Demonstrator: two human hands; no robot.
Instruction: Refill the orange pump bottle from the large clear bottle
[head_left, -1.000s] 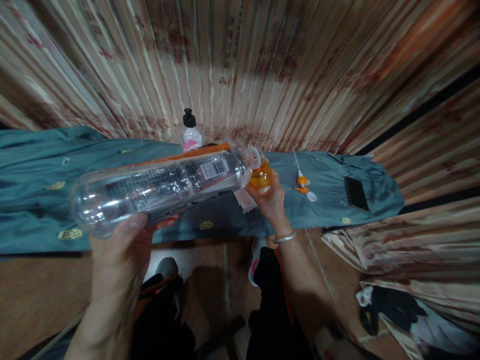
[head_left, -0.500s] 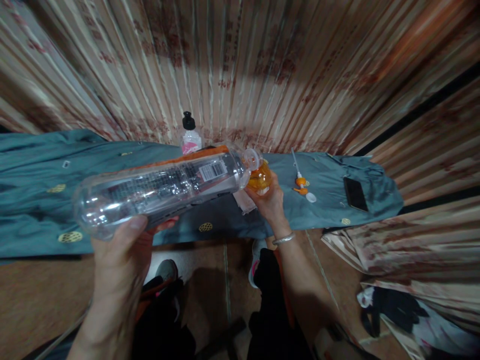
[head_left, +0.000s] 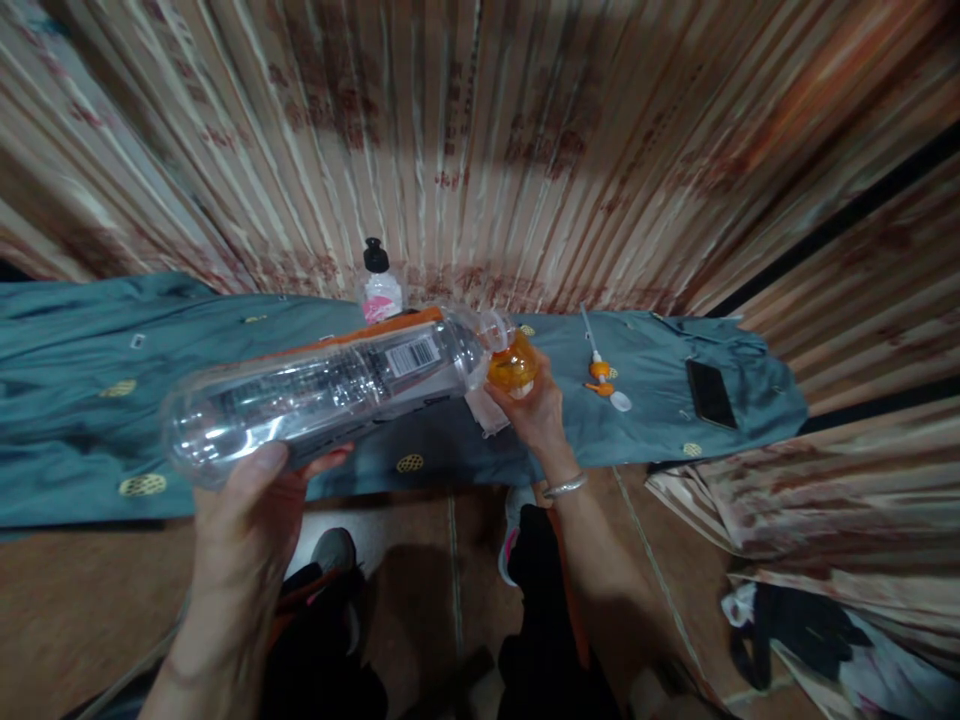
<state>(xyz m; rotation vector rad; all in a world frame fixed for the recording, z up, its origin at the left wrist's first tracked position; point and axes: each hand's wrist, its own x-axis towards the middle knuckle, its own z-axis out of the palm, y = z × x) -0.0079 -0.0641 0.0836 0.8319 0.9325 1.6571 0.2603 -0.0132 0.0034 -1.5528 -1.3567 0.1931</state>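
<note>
My left hand (head_left: pixel 255 500) is closed around the lower part of a large clear plastic bottle (head_left: pixel 315 390) with a barcode label. The bottle is tilted almost level, its mouth to the right. My right hand (head_left: pixel 538 405) grips a small amber bottle (head_left: pixel 513 366), partly hidden by my fingers. The clear bottle's mouth is at the top of the amber one; whether the rims touch I cannot tell. Liquid passing between them cannot be made out. To the right of my right hand, an orange pump head (head_left: pixel 600 371) with a pale tube lies on the cloth beside a small white cap (head_left: pixel 620 401).
A clear bottle with a black pump top (head_left: pixel 377 280) stands behind the large bottle. A pinkish packet (head_left: pixel 486 414) lies under my right hand, and a black phone (head_left: pixel 711 393) at the right. Green cloth (head_left: pixel 67 400) covers the narrow table; a pleated curtain (head_left: pixel 420 130) hangs behind.
Both bottles remain held mouth to mouth, the large one shifted slightly and its neck a bit lower in the picture. The whole view has moved a little; nothing was let go.
</note>
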